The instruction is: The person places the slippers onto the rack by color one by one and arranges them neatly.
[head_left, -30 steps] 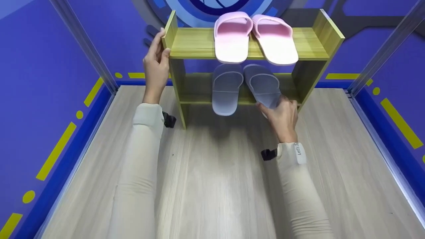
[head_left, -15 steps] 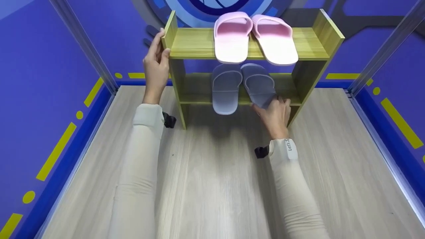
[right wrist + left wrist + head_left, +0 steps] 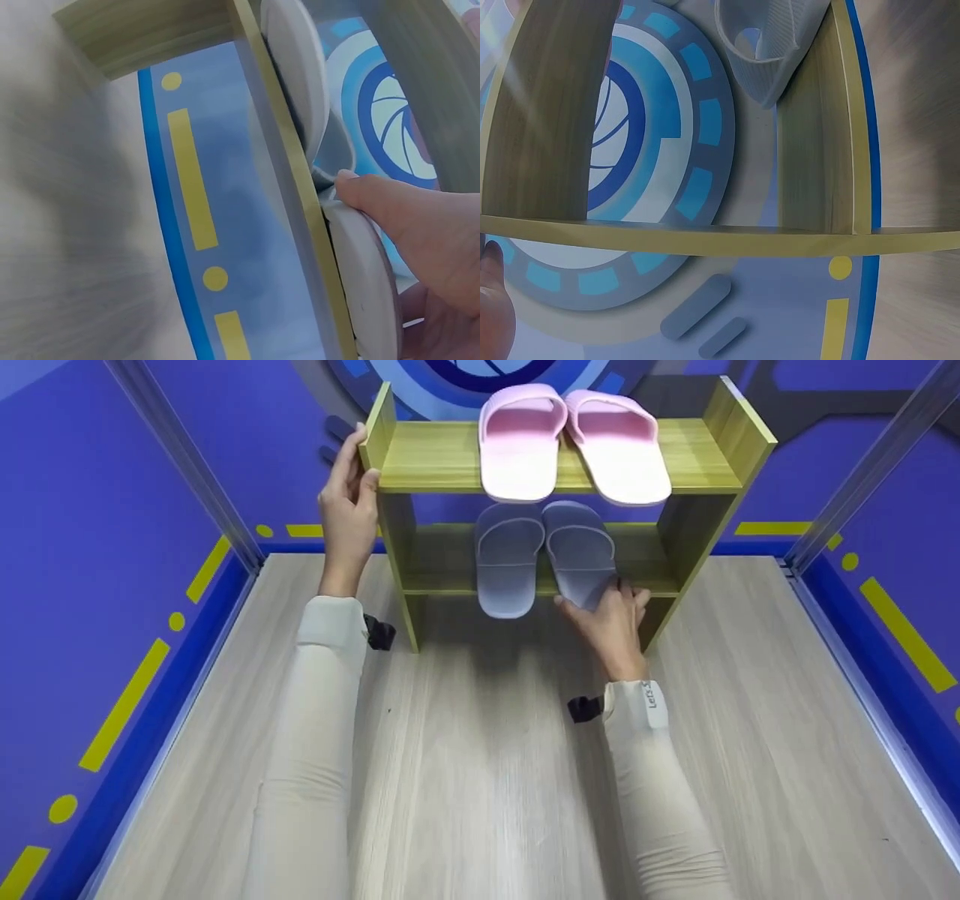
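Note:
My right hand (image 3: pixel 611 630) grips the heel end of the right grey slipper (image 3: pixel 580 555), thumb on its left edge and fingers on its right. This slipper is beside the left grey slipper (image 3: pixel 507 574), both on the lower shelf with toes to the back and heels overhanging the front edge. In the right wrist view my thumb (image 3: pixel 382 199) sits between the two heels. My left hand (image 3: pixel 349 514) touches the left side panel (image 3: pixel 379 431) of the wooden shoe rack (image 3: pixel 431 461) from outside, its fingers fairly straight.
A pair of pink slippers, one on the left (image 3: pixel 519 469) and one on the right (image 3: pixel 626 472), stands on the upper shelf. Blue patterned walls (image 3: pixel 97 510) enclose the back and sides. The rack stands on a pale wood-grain floor (image 3: pixel 480 780).
My right hand has shifted left with the right grey slipper, which now points straighter and lies closer to the left one. The left hand keeps its place on the rack.

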`<state>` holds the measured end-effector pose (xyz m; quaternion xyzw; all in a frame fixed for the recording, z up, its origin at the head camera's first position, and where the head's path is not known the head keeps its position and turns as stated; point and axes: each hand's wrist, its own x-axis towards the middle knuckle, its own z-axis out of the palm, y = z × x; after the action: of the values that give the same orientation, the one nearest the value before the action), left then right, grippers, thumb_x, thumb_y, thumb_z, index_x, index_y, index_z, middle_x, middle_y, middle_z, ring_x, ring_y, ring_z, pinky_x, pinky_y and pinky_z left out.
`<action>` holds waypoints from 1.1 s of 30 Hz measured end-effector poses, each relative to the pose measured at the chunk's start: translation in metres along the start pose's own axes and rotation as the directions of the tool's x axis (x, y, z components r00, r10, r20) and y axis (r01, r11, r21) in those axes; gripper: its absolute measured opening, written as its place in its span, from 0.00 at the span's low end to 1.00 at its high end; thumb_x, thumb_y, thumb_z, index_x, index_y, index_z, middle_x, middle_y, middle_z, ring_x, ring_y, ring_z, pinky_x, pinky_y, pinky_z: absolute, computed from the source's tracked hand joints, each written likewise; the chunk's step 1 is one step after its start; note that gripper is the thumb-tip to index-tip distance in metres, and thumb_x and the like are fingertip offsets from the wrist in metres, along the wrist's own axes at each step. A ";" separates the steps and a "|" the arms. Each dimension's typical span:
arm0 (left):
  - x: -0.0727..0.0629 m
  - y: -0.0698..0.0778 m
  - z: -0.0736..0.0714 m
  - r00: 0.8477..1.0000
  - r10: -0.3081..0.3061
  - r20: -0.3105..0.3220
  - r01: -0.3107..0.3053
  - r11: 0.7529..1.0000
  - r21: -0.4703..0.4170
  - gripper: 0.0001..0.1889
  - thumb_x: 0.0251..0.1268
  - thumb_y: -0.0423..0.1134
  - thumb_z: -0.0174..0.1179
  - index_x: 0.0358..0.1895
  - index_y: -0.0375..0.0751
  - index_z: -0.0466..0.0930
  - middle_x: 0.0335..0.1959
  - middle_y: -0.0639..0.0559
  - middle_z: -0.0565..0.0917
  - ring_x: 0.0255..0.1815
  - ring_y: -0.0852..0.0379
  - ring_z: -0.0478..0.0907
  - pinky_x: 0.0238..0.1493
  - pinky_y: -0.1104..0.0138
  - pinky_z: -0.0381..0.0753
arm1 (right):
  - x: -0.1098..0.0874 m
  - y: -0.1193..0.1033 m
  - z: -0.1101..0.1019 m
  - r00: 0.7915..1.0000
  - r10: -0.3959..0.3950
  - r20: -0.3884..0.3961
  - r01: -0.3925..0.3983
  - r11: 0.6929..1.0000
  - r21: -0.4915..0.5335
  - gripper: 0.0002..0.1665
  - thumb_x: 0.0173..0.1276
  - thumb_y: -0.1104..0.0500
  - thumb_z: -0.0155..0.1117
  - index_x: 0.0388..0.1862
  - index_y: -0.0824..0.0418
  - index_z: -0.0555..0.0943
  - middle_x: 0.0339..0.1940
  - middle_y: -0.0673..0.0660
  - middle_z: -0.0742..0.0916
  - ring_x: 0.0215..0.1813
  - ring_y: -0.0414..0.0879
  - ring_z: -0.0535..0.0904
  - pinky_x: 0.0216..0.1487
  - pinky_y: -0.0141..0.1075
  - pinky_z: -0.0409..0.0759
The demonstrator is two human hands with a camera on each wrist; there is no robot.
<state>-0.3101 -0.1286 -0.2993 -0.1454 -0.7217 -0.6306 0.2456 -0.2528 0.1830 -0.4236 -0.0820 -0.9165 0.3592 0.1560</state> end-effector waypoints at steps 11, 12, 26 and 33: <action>0.000 0.001 0.000 1.000 0.000 -0.005 0.000 1.000 -0.011 0.27 0.70 0.31 0.49 0.72 0.36 0.61 0.74 0.45 0.63 0.73 0.60 0.63 0.68 0.72 0.66 | 0.004 -0.009 0.004 0.999 0.014 0.039 -0.016 0.999 0.048 0.50 0.54 0.43 0.72 0.65 0.74 0.65 0.61 0.73 0.72 0.61 0.63 0.57 0.67 0.57 0.61; 0.000 0.002 0.000 1.000 -0.001 -0.004 0.001 1.000 -0.012 0.27 0.71 0.32 0.49 0.72 0.36 0.61 0.74 0.45 0.63 0.73 0.60 0.63 0.68 0.72 0.66 | 0.005 -0.009 0.004 0.999 0.013 0.038 -0.015 0.999 0.047 0.50 0.55 0.43 0.72 0.65 0.75 0.65 0.61 0.73 0.72 0.61 0.63 0.57 0.68 0.57 0.60; 0.000 0.001 -0.001 1.000 0.002 0.003 -0.002 1.000 0.002 0.27 0.71 0.31 0.49 0.72 0.36 0.61 0.74 0.46 0.63 0.73 0.61 0.62 0.68 0.73 0.65 | 0.007 -0.011 0.012 0.999 -0.034 -0.003 0.034 0.999 0.039 0.55 0.52 0.44 0.75 0.65 0.77 0.64 0.58 0.76 0.74 0.60 0.68 0.60 0.70 0.59 0.53; 0.000 0.000 -0.002 1.000 0.013 0.006 -0.013 1.000 0.019 0.26 0.70 0.32 0.49 0.71 0.36 0.62 0.73 0.46 0.64 0.72 0.60 0.64 0.68 0.71 0.66 | 0.006 -0.011 0.011 0.999 -0.034 0.035 0.033 0.999 0.036 0.53 0.54 0.43 0.74 0.66 0.77 0.64 0.61 0.75 0.74 0.62 0.67 0.61 0.68 0.55 0.56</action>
<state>-0.3096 -0.1307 -0.2986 -0.1495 -0.7272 -0.6219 0.2490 -0.2629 0.1699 -0.4223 -0.0576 -0.9139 0.3741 0.1470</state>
